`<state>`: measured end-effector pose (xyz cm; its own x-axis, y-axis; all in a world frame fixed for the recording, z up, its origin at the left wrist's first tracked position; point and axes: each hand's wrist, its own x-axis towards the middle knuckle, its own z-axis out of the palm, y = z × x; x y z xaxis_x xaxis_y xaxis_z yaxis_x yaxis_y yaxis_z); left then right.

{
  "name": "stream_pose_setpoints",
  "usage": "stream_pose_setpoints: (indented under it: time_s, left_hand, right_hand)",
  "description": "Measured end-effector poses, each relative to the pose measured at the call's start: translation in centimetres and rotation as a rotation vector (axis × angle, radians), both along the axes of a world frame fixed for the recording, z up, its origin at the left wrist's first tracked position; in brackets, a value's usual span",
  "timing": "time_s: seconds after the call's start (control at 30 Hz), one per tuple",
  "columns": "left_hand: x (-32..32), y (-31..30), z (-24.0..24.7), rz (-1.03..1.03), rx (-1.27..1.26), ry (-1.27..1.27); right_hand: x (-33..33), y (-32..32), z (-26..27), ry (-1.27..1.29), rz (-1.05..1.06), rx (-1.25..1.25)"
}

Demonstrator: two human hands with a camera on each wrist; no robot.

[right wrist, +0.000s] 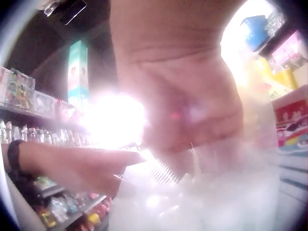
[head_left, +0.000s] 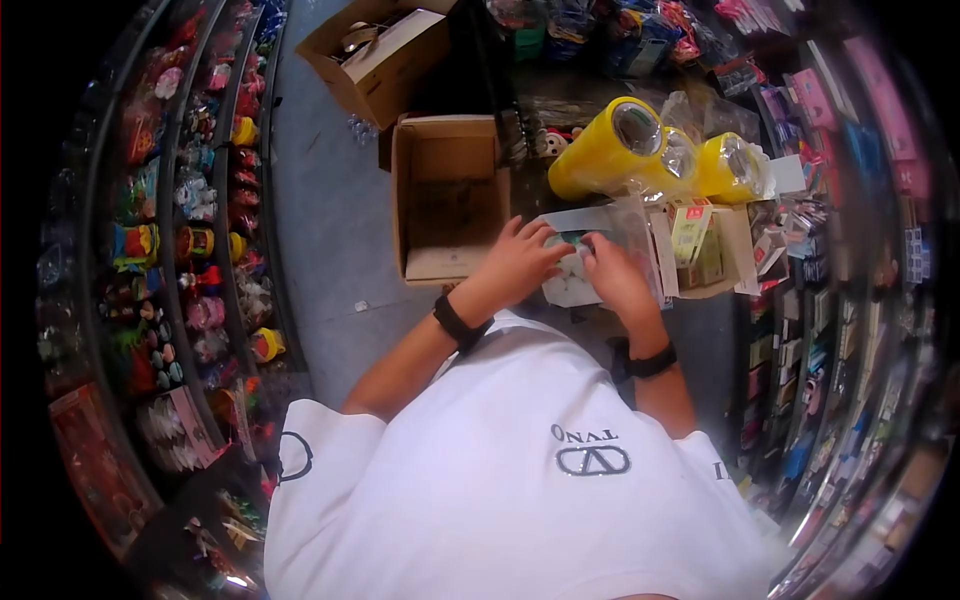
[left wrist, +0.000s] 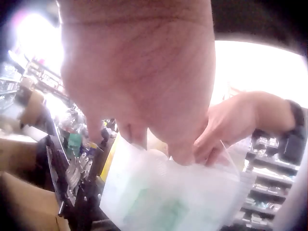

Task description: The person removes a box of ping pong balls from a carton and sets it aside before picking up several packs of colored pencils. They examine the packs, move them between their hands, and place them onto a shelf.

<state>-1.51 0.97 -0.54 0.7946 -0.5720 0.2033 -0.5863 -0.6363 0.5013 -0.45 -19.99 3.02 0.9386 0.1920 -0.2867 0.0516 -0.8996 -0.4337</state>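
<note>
A translucent white plastic bag (left wrist: pixel 159 197) with faint green print is between the two hands. My left hand (head_left: pixel 518 262) is over its upper edge, with thumb and fingertips pinching there in the left wrist view. My right hand (head_left: pixel 615 275) pinches the bag's edge close by on the right, its fingertips near those of the left hand. In the right wrist view, a clear strip with comb-like teeth (right wrist: pixel 149 171) shows at the bag's mouth, right under the hands. Glare and the palm hide part of the right fingers.
An open cardboard box (head_left: pixel 450 215) stands left of the hands, with another carton (head_left: pixel 375 75) behind it. Large yellow rolls (head_left: pixel 605 150) lie beyond the bag. A smaller box (head_left: pixel 710 250) with green-yellow packs is at right. Loaded shelves (head_left: pixel 205 230) line both sides.
</note>
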Motion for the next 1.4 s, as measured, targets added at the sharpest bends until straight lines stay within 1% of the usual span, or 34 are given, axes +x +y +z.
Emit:
stream_pose_setpoints:
  time_s: [0.07, 0.17, 0.27, 0.37, 0.47, 0.57, 0.67, 0.77, 0.87, 0.97, 1.07, 1.17, 1.27, 1.37, 1.4]
  left_hand:
    - [0.1, 0.3, 0.4, -0.022, -0.016, 0.055]
    - [-0.1, 0.1, 0.0, -0.020, -0.072, 0.003]
    - [-0.2, 0.2, -0.1, 0.013, -0.134, -0.002]
    - [-0.1, 0.5, 0.1, 0.114, -0.133, -0.094]
    - [-0.2, 0.7, 0.6, 0.139, -0.081, -0.028]
    - [0.0, 0.7, 0.2, 0.121, -0.137, 0.055]
    - [-0.1, 0.7, 0.0, 0.108, -0.119, 0.033]
    - [-0.1, 0.6, -0.2, 0.091, -0.140, 0.017]
    - [-0.1, 0.7, 0.1, 0.072, -0.136, 0.004]
    - [-0.1, 0.8, 0.3, 0.088, -0.124, 0.049]
    - [-0.2, 0.9, 0.3, 0.102, -0.134, 0.042]
    - [-0.3, 0.9, 0.6, 0.110, -0.151, 0.085]
    - [-0.1, 0.6, 0.3, 0.123, -0.144, 0.081]
    - [0.2, 0.4, 0.4, 0.118, -0.113, 0.048]
    - [0.4, 0.3, 0.4, 0.109, -0.110, 0.032]
  right_hand:
    - [0.2, 0.1, -1.1, -0.084, -0.009, -0.047]
    - [0.4, 0.5, -0.8, -0.091, 0.028, -0.119]
    - [0.3, 1.1, 0.1, -0.076, 0.025, -0.135]
    - [0.1, 1.0, 0.8, -0.017, 0.068, -0.121]
    - [0.2, 0.5, -0.2, -0.041, 0.062, -0.041]
    - [0.2, 0.5, -0.7, -0.091, 0.035, -0.006]
    - [0.1, 1.4, -0.5, -0.172, -0.016, -0.096]
    - [0.2, 1.8, -0.3, -0.181, -0.013, -0.158]
    - [0.2, 0.8, -1.9, -0.227, 0.056, -0.092]
    - [0.4, 1.6, 0.3, -0.018, 0.090, -0.131]
    - [0.3, 1.8, 0.7, 0.052, 0.095, -0.080]
    - [0.0, 1.5, 0.7, 0.008, 0.162, -0.051]
    - [0.2, 2.2, 1.1, 0.025, 0.101, -0.023]
    - [0.1, 3.5, 2.6, 0.099, 0.096, -0.137]
    - [0.2, 3.3, 2.3, 0.098, 0.126, -0.135]
